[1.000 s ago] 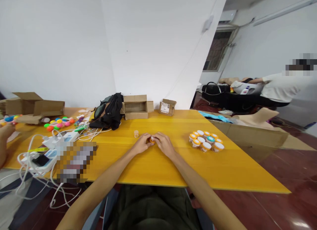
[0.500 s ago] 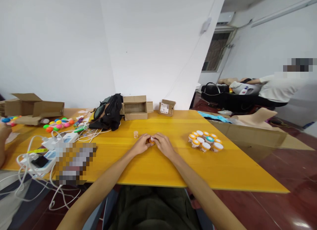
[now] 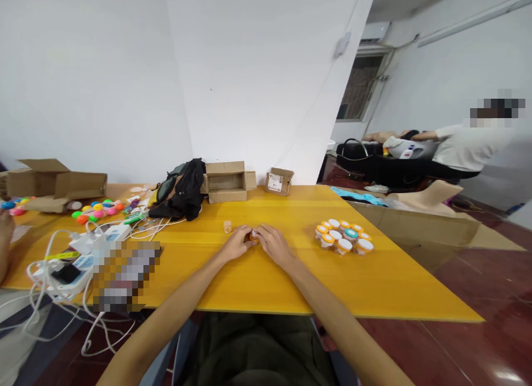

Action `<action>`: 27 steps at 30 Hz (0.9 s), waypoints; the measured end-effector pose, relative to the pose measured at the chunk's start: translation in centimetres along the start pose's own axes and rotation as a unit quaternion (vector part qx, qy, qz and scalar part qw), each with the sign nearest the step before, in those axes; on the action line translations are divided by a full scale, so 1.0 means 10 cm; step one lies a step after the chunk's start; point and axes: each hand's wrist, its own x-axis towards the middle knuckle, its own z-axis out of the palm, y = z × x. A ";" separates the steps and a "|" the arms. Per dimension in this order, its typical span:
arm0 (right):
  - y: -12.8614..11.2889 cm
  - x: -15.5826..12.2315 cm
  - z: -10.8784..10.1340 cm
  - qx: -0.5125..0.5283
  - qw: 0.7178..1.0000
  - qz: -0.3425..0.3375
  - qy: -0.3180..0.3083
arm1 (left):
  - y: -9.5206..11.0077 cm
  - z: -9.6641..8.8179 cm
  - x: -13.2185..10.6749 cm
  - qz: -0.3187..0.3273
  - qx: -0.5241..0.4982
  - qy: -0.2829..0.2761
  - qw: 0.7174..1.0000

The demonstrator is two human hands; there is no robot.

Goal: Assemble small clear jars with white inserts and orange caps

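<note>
My left hand (image 3: 238,243) and my right hand (image 3: 273,244) meet over the middle of the table, both closed around one small orange-and-white lid (image 3: 254,236). My fingers cover most of it, so I cannot tell whether a jar is under it. Just beyond my left hand stands a small clear plastic jar (image 3: 227,227) with no coloured lid on it. To the right of my hands a cluster of several small lidded jars (image 3: 344,245) stands on the table; most lids are orange with white tops, and one is teal (image 3: 351,233).
At the back are an open cardboard box (image 3: 226,182), a smaller box (image 3: 279,182) and a black bag (image 3: 183,192). Power strips (image 3: 78,272) with tangled white cables and colourful balls (image 3: 98,209) lie left. A person (image 3: 469,147) sits far right; another person's arm (image 3: 5,242) shows at left.
Both hands stay together around the orange-and-white lid, with only slight finger movement. The whole view has shifted very slightly.
</note>
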 end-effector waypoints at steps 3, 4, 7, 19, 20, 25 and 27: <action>-0.01 0.00 0.00 0.008 1.000 0.003 0.007 | 0.01 0.00 0.00 0.001 0.005 -0.001 1.000; -0.02 0.00 -0.01 0.014 1.000 0.003 0.008 | 0.01 -0.01 0.00 0.001 0.007 -0.002 1.000; -0.04 0.01 -0.03 0.043 0.999 0.003 0.015 | 0.01 -0.01 0.00 -0.002 0.009 -0.002 1.000; -0.07 0.02 -0.03 0.038 0.999 0.016 0.025 | -0.03 0.01 0.00 -0.002 0.009 0.009 1.000; -0.06 0.01 -0.03 0.035 0.999 0.016 0.026 | -0.03 0.01 0.00 0.000 0.009 0.009 1.000; -0.06 0.00 0.00 0.020 0.999 0.018 0.028 | -0.02 0.01 0.00 0.002 0.010 0.007 1.000; -0.06 0.00 0.00 0.013 0.999 0.022 0.032 | -0.02 0.01 0.00 0.000 0.010 0.007 1.000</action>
